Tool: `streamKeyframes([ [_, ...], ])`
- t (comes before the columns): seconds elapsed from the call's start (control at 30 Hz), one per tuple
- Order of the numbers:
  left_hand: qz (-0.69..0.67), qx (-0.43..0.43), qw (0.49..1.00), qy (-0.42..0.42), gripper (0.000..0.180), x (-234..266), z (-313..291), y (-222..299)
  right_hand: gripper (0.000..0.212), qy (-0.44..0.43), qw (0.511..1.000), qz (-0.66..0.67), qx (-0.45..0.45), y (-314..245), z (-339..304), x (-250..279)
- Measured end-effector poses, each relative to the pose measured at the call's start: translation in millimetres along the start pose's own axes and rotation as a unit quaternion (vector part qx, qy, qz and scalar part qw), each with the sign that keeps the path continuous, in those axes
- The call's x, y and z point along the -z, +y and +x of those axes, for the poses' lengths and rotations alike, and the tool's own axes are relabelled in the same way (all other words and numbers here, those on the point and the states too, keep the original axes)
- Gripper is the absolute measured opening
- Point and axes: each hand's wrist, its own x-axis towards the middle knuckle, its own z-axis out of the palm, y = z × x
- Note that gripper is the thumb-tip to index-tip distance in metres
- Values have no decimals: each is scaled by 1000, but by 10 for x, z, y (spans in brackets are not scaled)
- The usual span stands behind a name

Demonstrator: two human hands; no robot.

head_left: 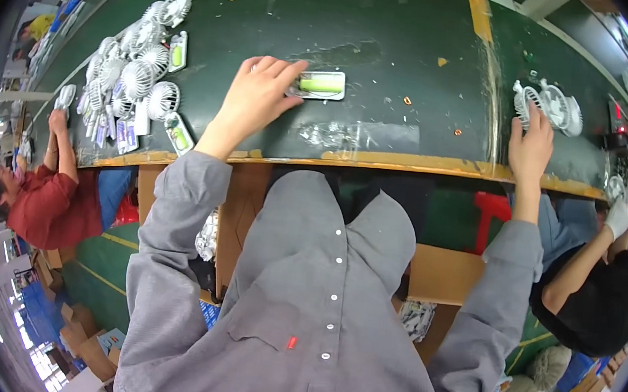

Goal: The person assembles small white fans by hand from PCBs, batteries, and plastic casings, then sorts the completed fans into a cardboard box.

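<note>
My left hand (258,97) is closed on the left end of a white plastic casing (342,86) lying on the bench. A bright green cylindrical battery (319,85) sits in that casing; the end under my fingers is hidden. Out to the right, my right hand (531,151) has its fingers closed on the near rim of a small white fan (523,98) with a slatted round guard. Another white fan (560,111) lies right beside it. What my right fingertips cover is hidden.
A heap of small white fans (137,78) fills the bench's left side, some with green batteries showing. A clear plastic strip (382,134) lies near the taped front edge (409,161). Small copper-coloured bits dot the dark green top. Co-workers sit left, in a red top (48,210), and right, in black (601,303).
</note>
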Motion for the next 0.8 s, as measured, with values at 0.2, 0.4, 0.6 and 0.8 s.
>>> streamKeyframes([
  [0.2,-108,47,992,-36,36,-23,1,91,55,100,994,-30,-14,-369,94,-89],
  [0.4,-295,48,949,-98,37,76,64,350,49,3,931,304,200,-1941,-588,565],
  [0.6,-655,178,685,-267,28,476,-27,946,18,69,891,388,227,-2053,-894,707],
  [0.8,-848,151,317,-397,52,369,-425,1529,19,11,885,432,176,-1775,-1027,1006],
])
